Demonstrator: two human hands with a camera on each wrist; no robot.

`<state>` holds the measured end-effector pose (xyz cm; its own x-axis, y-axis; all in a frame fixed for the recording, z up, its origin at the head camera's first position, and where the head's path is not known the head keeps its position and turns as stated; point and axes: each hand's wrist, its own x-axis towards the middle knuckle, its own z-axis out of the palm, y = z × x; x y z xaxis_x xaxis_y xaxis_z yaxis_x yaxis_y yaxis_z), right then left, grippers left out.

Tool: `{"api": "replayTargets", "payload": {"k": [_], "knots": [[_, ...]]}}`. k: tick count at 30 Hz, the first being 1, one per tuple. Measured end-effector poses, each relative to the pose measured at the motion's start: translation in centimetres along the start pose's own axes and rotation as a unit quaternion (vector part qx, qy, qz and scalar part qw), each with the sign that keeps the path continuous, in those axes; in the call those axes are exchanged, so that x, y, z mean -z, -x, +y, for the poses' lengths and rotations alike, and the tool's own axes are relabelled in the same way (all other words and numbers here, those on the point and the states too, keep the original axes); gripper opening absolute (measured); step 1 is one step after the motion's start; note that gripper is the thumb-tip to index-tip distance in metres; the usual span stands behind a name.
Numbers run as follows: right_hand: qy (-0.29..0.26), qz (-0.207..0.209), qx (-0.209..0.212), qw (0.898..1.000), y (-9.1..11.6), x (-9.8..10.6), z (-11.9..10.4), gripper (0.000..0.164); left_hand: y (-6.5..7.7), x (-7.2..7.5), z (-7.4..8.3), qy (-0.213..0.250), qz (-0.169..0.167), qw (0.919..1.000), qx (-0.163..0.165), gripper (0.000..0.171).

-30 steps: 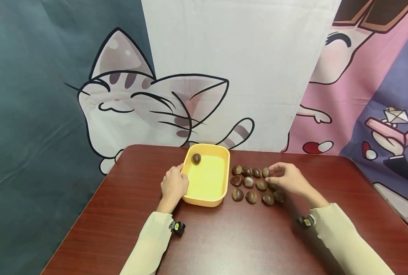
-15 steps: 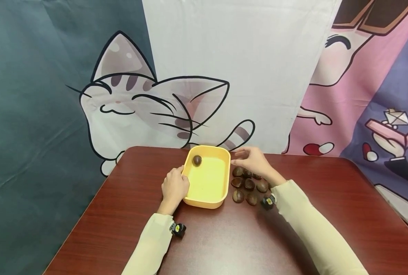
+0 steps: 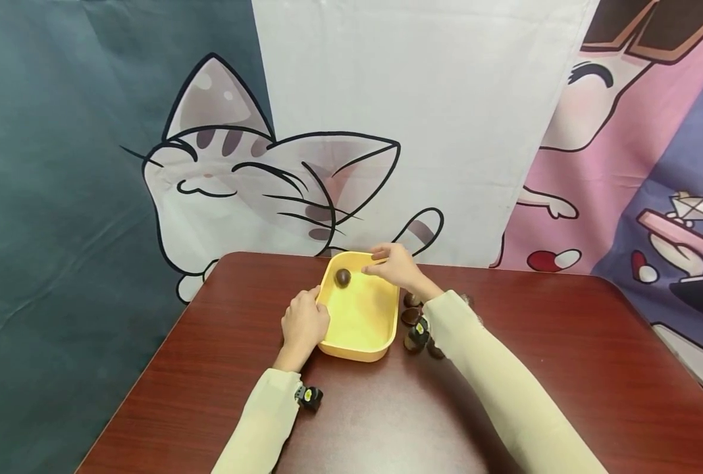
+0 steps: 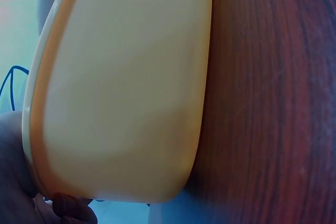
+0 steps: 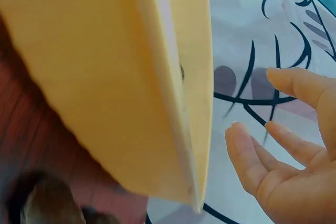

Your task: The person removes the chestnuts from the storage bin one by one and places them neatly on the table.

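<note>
My left hand point(image 3: 305, 319) grips the left rim of a yellow plastic box point(image 3: 360, 350), its fingers curled over the edge. In the left wrist view the box's outer wall point(image 4: 121, 87) fills the middle, with dark fingertips at its lower corner. One brown chestnut point(image 3: 342, 278) lies inside near the back left. Over the box's back right corner is my right hand point(image 3: 395, 266). In the right wrist view that hand point(image 5: 294, 166) has its fingers spread, and nothing shows between them. Whether another chestnut lies beneath it is hidden.
Several chestnuts point(image 3: 411, 316) lie on the reddish-brown wooden table point(image 3: 239, 296) just right of the box, partly covered by the right wrist and sleeve. A cloth backdrop point(image 3: 446, 99) with cartoon figures hangs behind the table's far edge.
My right hand has moved left from the chestnuts at the right to above the box. The left hand keeps its grip on the rim, and the box stays in place.
</note>
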<state>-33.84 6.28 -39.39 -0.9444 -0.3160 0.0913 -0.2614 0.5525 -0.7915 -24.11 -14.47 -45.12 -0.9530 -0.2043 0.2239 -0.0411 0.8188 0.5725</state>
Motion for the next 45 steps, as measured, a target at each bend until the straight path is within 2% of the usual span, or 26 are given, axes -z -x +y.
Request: {"api": "replayTargets", "payload": {"k": [4, 11, 18, 22, 26, 31, 35, 45], "knots": [[-0.007, -0.007, -0.012, 1.000, -0.6, -1.3, -0.1, 0.053, 0.0, -0.2, 0.2, -0.001, -0.005, 1.0000, 0.002, 0.044], [-0.011, -0.029, -0.004, 1.000, -1.0, -2.8, 0.6, 0.052, -0.1, -0.4, 1.0, -0.001, -0.005, 1.0000, -0.003, 0.043], [0.010, -0.034, 0.008, 0.999, -1.4, -4.1, 1.7, 0.055, -0.1, -0.4, 1.4, -0.001, -0.011, 0.9999, -0.005, 0.043], [-0.012, -0.041, 0.000, 0.999, -1.7, -4.8, 2.3, 0.061, -0.1, -0.2, 1.3, -0.002, -0.006, 1.0000, -0.002, 0.043], [-0.038, -0.066, 0.003, 0.997, -2.1, -5.3, 2.5, 0.069, 0.0, 0.0, 1.0, 0.001, -0.008, 1.0000, 0.005, 0.043], [-0.038, -0.103, 0.017, 0.994, -2.4, -6.0, 2.5, 0.077, 0.0, 0.1, 0.5, 0.003, -0.007, 0.9999, 0.010, 0.043], [-0.042, -0.121, 0.018, 0.992, -2.7, -6.4, 2.6, 0.078, 0.0, 0.0, 0.2, 0.002, -0.001, 1.0000, 0.008, 0.043], [-0.048, -0.117, -0.004, 0.992, -2.8, -6.8, 2.8, 0.073, -0.2, 0.0, 0.1, 0.003, -0.002, 1.0000, 0.007, 0.043]]}}
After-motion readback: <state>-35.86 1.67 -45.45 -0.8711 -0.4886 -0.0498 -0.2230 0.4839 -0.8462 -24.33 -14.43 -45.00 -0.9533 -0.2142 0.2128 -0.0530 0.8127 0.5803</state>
